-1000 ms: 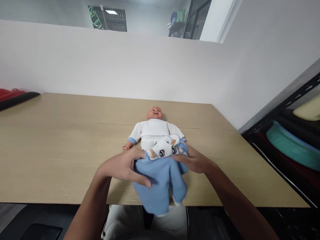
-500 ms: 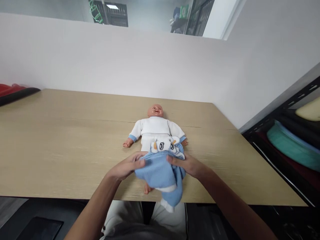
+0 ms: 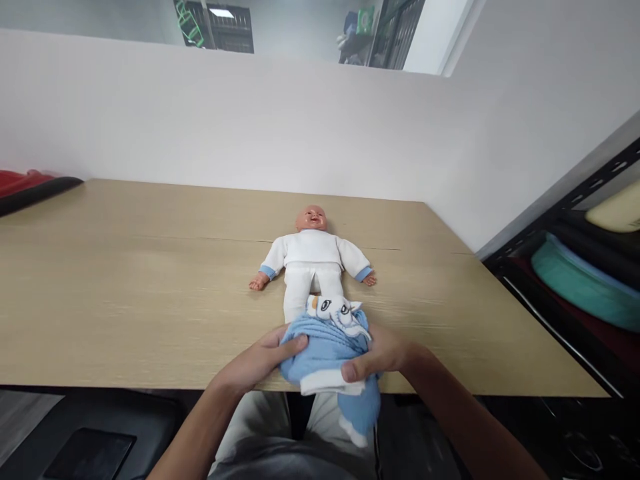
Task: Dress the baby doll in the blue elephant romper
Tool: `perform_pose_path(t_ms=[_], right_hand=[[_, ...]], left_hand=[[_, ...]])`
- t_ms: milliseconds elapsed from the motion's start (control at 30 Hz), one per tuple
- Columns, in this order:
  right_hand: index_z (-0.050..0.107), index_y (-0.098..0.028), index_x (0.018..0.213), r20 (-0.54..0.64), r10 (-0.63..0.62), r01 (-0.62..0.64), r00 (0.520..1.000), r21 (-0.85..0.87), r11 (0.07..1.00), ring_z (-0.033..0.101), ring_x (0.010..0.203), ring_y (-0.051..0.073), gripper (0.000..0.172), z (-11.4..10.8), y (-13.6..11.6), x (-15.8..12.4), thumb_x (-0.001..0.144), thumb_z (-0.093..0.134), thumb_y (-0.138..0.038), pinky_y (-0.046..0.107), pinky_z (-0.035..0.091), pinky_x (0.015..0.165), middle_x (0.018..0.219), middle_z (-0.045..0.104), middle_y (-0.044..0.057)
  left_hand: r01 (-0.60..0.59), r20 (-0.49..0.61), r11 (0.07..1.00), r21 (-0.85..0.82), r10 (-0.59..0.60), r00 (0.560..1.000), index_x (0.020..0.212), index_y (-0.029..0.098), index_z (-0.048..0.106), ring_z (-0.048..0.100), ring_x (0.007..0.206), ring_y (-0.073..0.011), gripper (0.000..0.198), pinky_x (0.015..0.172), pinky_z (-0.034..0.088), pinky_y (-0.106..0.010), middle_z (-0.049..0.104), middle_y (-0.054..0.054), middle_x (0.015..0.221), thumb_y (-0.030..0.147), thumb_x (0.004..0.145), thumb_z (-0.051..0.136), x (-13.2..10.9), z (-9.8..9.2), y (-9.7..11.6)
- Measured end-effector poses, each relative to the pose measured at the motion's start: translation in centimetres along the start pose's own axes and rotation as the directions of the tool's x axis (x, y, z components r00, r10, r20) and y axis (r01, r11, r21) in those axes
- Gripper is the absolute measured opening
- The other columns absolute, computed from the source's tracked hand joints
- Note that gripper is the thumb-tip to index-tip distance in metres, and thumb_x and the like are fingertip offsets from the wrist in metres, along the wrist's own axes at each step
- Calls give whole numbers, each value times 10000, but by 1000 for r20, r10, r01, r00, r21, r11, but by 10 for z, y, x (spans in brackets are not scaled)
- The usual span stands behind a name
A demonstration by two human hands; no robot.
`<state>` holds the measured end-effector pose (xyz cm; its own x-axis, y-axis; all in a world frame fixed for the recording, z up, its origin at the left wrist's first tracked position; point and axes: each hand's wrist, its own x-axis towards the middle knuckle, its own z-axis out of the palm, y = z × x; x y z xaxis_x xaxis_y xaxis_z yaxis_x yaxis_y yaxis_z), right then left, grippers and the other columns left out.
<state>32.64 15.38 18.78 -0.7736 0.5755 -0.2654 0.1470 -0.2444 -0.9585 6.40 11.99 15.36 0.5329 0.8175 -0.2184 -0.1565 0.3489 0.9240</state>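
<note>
A baby doll point(image 3: 312, 248) lies on its back on the table, its head toward the wall, in a white long-sleeved top with blue cuffs and white trousers. Over its lower legs, near the front edge, I hold a bunched light-blue doll garment point(image 3: 325, 343) with white trim and an embroidered animal face. My left hand point(image 3: 267, 357) grips its left side, thumb on top. On the right side my right hand point(image 3: 377, 353) clasps the cloth, thumb by the white band. One blue, white-ended part hangs past the table edge. The doll's feet are hidden.
The wooden table point(image 3: 150, 287) meets a white wall point(image 3: 240, 127) at the back. At right stands a dark rack point(image 3: 520, 280) with a teal basin point(image 3: 580, 287). A red item with a black rim point(image 3: 40, 193) sits at the far left. A dark chair point(image 3: 150, 427) is below.
Both hands have drawn the garment down toward me, uncovering more of the doll's trousers. The cloth is more bunched, and its white band now faces up near my right thumb.
</note>
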Motion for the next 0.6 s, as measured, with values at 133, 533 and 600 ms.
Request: perform_pose_path(t_ms=[133,533,600], right_hand=[[786,-175,1088,-87,-27,41,996,162,986,737,962,210,634,12,3,0,633,966,-579,339,588,960,1047,791,51],[669,-218,790,-626,61,-20,778,73,997,686,811,239,82,82,25,6,757,694,-288,369,585,802,804,733,29],[706,-221,868,-631,-37,30,775,-21,999,694,860,237,123,86,26,8,770,678,-291,366,585,839,897,766,35]], left_hand=[[-66,36,986,154,61,998,1214,185,775,656,1170,-339,769,1052,499,-445,770,-108,1251,830,799,730,-14,8,-5],[-51,-321,997,52,66,945,1260,219,774,592,1352,-382,555,1206,414,-479,752,-82,1349,602,857,776,-43,47,-19],[-112,-407,993,35,117,906,1268,224,751,561,1393,-375,547,1220,395,-466,736,-80,1369,568,845,792,-43,44,-23]])
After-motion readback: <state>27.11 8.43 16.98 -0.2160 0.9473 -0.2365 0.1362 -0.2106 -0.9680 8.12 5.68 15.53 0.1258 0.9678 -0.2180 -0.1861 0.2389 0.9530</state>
